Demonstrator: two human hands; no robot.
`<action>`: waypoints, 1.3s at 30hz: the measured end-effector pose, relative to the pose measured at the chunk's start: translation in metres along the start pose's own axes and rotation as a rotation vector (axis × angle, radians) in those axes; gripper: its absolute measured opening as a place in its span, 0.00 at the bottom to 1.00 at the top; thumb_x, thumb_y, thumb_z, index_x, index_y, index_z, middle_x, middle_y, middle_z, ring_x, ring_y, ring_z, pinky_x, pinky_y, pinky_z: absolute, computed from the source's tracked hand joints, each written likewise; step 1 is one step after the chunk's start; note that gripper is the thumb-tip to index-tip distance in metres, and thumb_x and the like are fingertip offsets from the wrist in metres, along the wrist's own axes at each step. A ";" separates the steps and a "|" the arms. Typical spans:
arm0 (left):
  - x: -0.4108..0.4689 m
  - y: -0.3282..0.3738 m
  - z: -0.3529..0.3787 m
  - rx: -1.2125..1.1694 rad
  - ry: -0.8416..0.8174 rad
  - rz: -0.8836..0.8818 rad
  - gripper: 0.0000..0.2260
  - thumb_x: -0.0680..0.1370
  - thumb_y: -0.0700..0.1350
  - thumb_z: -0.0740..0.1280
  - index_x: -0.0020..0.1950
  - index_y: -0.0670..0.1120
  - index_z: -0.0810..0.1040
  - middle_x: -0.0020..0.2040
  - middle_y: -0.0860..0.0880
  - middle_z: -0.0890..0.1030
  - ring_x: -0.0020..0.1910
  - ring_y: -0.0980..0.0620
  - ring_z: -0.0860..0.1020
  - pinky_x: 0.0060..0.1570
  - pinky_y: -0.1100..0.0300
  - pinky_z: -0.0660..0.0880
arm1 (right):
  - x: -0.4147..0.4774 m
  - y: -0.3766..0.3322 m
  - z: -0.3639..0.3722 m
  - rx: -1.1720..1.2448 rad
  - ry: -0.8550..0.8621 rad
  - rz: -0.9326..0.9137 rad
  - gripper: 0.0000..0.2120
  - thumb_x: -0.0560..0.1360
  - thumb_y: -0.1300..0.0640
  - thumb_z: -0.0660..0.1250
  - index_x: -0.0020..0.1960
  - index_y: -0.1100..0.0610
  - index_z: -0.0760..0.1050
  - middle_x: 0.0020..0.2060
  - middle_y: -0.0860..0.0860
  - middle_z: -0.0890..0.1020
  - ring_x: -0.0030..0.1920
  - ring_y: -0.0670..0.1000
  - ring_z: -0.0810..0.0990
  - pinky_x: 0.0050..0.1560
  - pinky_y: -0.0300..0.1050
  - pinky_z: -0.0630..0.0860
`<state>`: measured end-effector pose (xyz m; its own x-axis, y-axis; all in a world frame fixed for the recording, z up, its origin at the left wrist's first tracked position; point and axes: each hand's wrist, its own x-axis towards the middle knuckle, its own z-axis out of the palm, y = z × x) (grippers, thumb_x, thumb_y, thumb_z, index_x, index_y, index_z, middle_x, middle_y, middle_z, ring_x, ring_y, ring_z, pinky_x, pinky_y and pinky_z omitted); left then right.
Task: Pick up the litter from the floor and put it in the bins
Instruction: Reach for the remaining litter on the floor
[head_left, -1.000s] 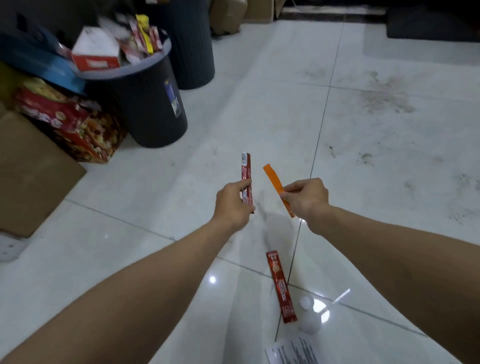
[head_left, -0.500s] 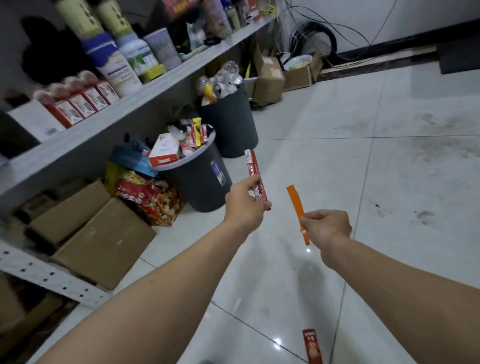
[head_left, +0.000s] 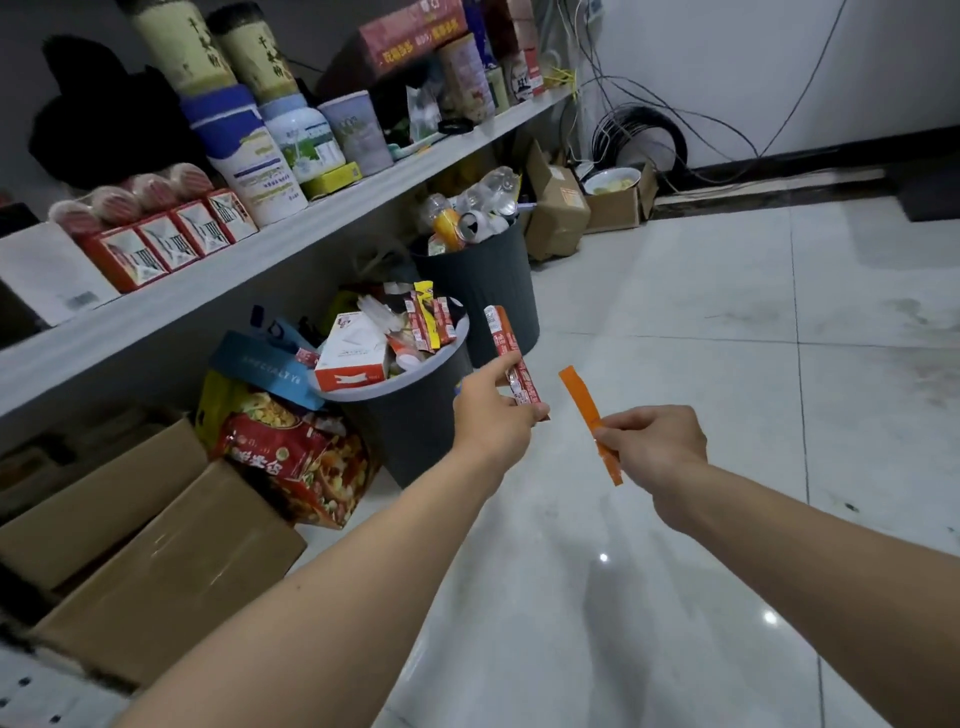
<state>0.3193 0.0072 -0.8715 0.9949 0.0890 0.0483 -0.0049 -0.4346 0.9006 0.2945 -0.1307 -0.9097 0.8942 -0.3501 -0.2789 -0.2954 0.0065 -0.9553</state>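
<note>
My left hand (head_left: 491, 415) pinches a red stick sachet (head_left: 506, 345) that points up, just right of the near dark bin (head_left: 415, 415). That bin is heaped with wrappers and a white and red box. My right hand (head_left: 654, 441) pinches an orange strip wrapper (head_left: 584, 408), held upright a little right of the red sachet. Behind the near bin stands a second dark bin (head_left: 488, 286), filled with plastic bottles and cans.
A long grey shelf (head_left: 260, 260) loaded with tins, jars and boxes runs over the bins. Cardboard boxes (head_left: 156, 545) and a red snack bag (head_left: 296, 457) lie left of the near bin. More cartons and coiled cables sit at the back wall. White floor tiles (head_left: 727, 364) stretch to the right.
The view has risen from the floor to the shelf and bins. Both hands, still holding their wrappers, have come closer to the near bin. The red sachet on the floor has left the view.
</note>
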 end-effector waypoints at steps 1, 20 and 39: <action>0.010 -0.003 -0.007 -0.016 0.006 0.008 0.32 0.73 0.35 0.72 0.74 0.50 0.67 0.65 0.48 0.74 0.44 0.55 0.81 0.40 0.69 0.76 | 0.006 -0.006 0.013 -0.001 0.003 -0.007 0.03 0.72 0.64 0.73 0.42 0.58 0.82 0.42 0.55 0.83 0.44 0.55 0.82 0.38 0.41 0.75; 0.182 -0.059 -0.182 0.156 0.200 0.047 0.29 0.74 0.38 0.73 0.73 0.52 0.69 0.69 0.50 0.73 0.66 0.48 0.72 0.53 0.62 0.74 | 0.075 -0.103 0.220 -0.054 -0.048 -0.082 0.02 0.71 0.60 0.75 0.42 0.58 0.82 0.45 0.56 0.82 0.49 0.56 0.81 0.50 0.51 0.81; 0.192 -0.089 -0.219 0.426 0.204 0.249 0.24 0.75 0.50 0.71 0.71 0.51 0.72 0.67 0.50 0.75 0.62 0.49 0.74 0.62 0.54 0.73 | 0.080 -0.144 0.294 -0.371 -0.037 -0.445 0.07 0.75 0.57 0.71 0.52 0.58 0.82 0.49 0.53 0.82 0.48 0.50 0.79 0.47 0.43 0.78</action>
<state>0.4885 0.2589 -0.8477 0.9287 0.0905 0.3595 -0.1550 -0.7862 0.5982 0.5071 0.1154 -0.8234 0.9685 -0.2110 0.1321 0.0196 -0.4645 -0.8854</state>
